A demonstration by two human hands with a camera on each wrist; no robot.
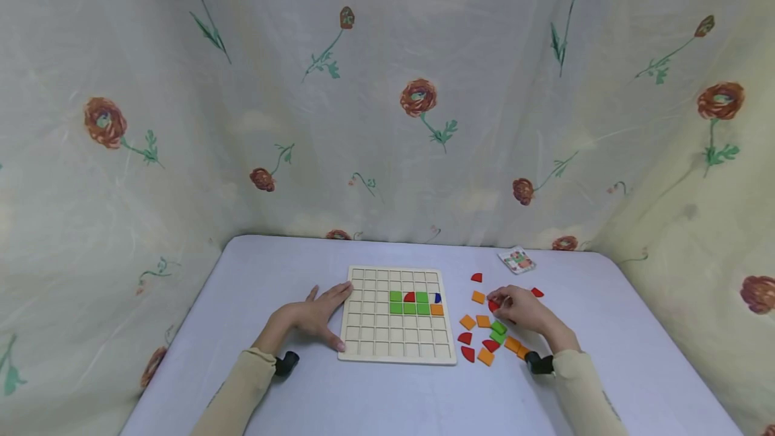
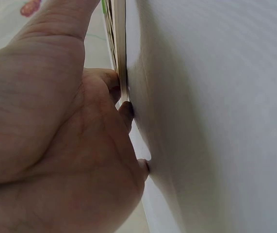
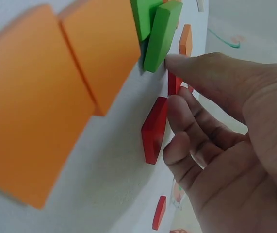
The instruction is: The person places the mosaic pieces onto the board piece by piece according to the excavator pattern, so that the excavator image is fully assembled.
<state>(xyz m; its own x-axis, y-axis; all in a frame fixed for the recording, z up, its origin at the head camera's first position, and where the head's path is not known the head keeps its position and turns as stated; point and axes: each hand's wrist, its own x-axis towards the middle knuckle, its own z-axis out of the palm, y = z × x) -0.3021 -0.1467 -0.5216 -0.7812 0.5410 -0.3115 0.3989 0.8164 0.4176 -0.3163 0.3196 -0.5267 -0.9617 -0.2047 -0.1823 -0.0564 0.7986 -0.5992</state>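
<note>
— What is the right hand (image 1: 525, 311) doing?
— Its fingertips pinch a red tile (image 1: 493, 305) among loose pieces at three o'clock of the grid board (image 1: 396, 348).
— How would it handle?
— Light, stiff and smooth, probably; best taken by its edges.
— And the left hand (image 1: 316, 318)?
— Fingers straight, it braces the board's nine o'clock edge.

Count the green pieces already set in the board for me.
5, all in the wooden board: two in the upper row, at and, either side of a red piece, and three in the row below, at and. None looks hidden.
</note>
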